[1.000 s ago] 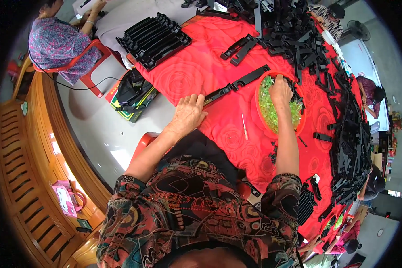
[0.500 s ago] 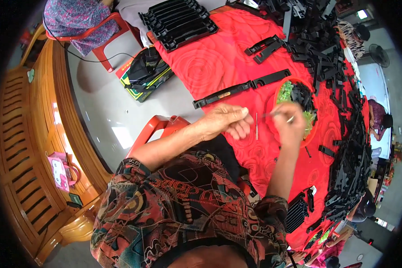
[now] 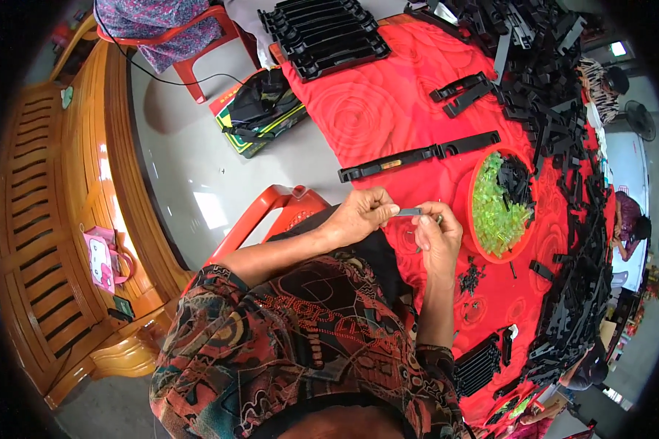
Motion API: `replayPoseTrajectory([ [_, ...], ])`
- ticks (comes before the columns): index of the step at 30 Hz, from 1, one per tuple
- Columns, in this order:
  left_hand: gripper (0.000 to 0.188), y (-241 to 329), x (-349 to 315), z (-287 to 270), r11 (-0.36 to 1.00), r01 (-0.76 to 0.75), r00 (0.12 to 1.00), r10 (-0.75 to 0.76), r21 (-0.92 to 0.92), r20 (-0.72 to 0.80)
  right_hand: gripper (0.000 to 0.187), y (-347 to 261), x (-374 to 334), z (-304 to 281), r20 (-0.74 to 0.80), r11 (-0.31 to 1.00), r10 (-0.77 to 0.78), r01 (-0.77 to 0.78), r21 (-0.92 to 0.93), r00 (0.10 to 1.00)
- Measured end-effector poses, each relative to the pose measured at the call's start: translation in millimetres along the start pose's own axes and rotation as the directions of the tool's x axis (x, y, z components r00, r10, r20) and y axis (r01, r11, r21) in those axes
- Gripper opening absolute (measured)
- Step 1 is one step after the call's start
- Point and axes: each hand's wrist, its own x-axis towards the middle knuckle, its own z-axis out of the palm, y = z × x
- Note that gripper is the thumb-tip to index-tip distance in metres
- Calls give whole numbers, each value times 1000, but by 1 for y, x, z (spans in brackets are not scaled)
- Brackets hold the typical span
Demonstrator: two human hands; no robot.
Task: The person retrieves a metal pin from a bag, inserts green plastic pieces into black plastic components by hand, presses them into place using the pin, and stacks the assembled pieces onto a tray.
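Note:
My left hand (image 3: pixel 362 217) pinches one end of a small flat grey strip (image 3: pixel 408 212) between thumb and fingers. On the strip's other end, the fingers of my right hand (image 3: pixel 438 238) are closed. A small dark spot shows by the right fingers, too small to name. Just right of that hand stands a round orange-red bowl (image 3: pixel 471 219), with translucent green pieces (image 3: pixel 496 216) and small black pieces (image 3: pixel 518 181) in it. Beyond the hands, a long black plastic bar (image 3: pixel 395 161) and a shorter black bar (image 3: pixel 470 143) lie end to end on the red cloth (image 3: pixel 355 110).
Ribbed black parts (image 3: pixel 326 36) are stacked at the far table edge. A large heap of black plastic parts (image 3: pixel 564 293) covers the right side. Tiny black bits (image 3: pixel 471 278) lie near the bowl. A red plastic chair (image 3: pixel 278 201) stands left; other people sit at far right.
My right hand has moved left from over the bowl to meet my left hand. The grey strip now spans both hands. The view has shifted slightly, and more of the bowl shows.

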Motion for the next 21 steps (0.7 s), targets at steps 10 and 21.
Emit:
replayPoseTrajectory([
  [10,18,-1,-3,-8,851,-116,959,230,513,-164,4,2,29,12,-171,831,-229,101,-548,958],
  [21,42,-26,15,-50,295,-203,806,591,933,-11,6,28,102,-1,-143,799,-182,61,-598,973],
])
